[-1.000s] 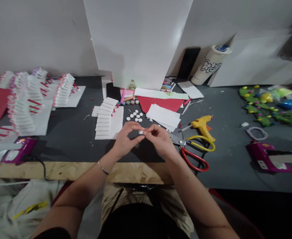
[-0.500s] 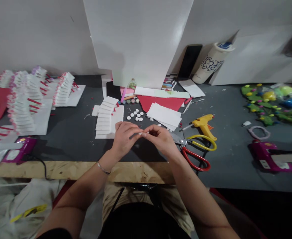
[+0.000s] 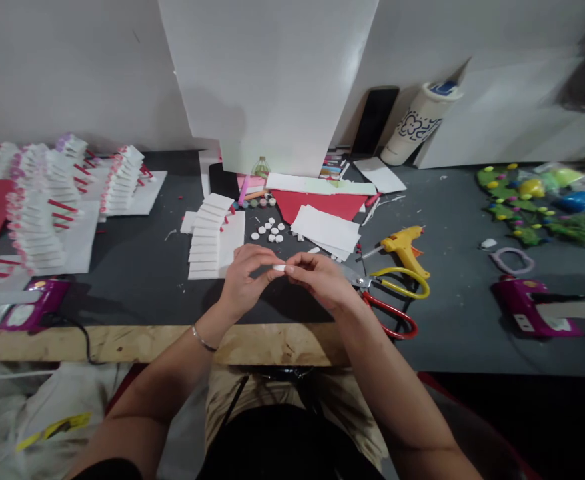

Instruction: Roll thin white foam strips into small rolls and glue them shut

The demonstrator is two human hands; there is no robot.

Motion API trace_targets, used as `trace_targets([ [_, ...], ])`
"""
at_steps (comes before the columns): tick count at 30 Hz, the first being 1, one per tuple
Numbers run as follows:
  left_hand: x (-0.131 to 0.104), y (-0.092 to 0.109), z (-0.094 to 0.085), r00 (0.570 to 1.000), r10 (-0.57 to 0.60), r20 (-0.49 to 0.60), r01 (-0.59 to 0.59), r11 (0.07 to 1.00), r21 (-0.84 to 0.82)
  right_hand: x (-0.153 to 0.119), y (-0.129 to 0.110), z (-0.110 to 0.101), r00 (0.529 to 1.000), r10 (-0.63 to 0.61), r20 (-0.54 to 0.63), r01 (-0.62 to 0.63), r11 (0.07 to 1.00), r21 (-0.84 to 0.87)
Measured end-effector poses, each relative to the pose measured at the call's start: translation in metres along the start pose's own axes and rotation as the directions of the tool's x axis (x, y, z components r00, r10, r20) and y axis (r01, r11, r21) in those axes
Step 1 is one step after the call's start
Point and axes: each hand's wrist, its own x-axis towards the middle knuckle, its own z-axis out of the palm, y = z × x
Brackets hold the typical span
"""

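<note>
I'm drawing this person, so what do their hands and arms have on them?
The left hand has no glove, and a thin, silvery bracelet circles that wrist. The right hand is gloveless too, its wrist bare. A black sleeve shows high on the left arm; no cables or markings show.

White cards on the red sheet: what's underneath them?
The red sheet runs under the white cards' upper edge. Small white pieces show along their lower-left edge. Anything farther under is covered.
</note>
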Motion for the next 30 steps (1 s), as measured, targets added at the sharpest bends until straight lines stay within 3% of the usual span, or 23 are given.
trace_targets([
  [4, -0.002, 0.0, 0.008, 0.997, -0.079, -0.017, 0.074, 0.978, -0.194, 0.0, 0.0, 0.005, 0.998, 0.044, 0.048, -0.05, 0.99, 0.134],
  [8, -0.003, -0.005, 0.015, 0.989, -0.142, -0.032, 0.127, 0.95, -0.286, 0.001, 0.003, 0.007, 1.0, -0.016, -0.018, 0.018, 0.987, 0.159],
  [10, -0.002, -0.007, 0.013, 0.994, -0.111, -0.009, 0.106, 0.97, -0.217, 0.002, 0.004, 0.007, 0.993, -0.091, -0.079, 0.097, 0.992, 0.077],
  [13, -0.001, -0.006, 0.007, 0.998, 0.031, 0.05, -0.034, 0.996, 0.077, 0.002, 0.007, 0.006, 0.958, -0.249, -0.146, 0.226, 0.962, -0.156],
  [16, -0.002, -0.003, 0.003, 0.977, 0.196, 0.082, -0.213, 0.907, 0.363, -0.001, 0.009, 0.006, 0.919, -0.36, -0.159, 0.283, 0.886, -0.368],
  [18, -0.002, -0.002, 0.003, 0.96, 0.268, 0.08, -0.274, 0.846, 0.456, -0.003, 0.009, 0.007, 0.905, -0.391, -0.164, 0.284, 0.846, -0.452],
  [22, -0.003, -0.002, 0.004, 0.935, 0.354, 0.01, -0.312, 0.809, 0.499, -0.005, 0.007, 0.009, 0.896, -0.405, -0.181, 0.278, 0.83, -0.484],
  [27, -0.004, -0.006, 0.004, 0.947, 0.315, -0.066, -0.264, 0.879, 0.396, -0.003, 0.007, 0.008, 0.922, -0.357, -0.153, 0.292, 0.896, -0.334],
  [30, -0.005, -0.006, 0.005, 0.939, 0.326, -0.112, -0.272, 0.9, 0.339, -0.001, 0.009, 0.007, 0.907, -0.396, -0.143, 0.352, 0.9, -0.256],
])
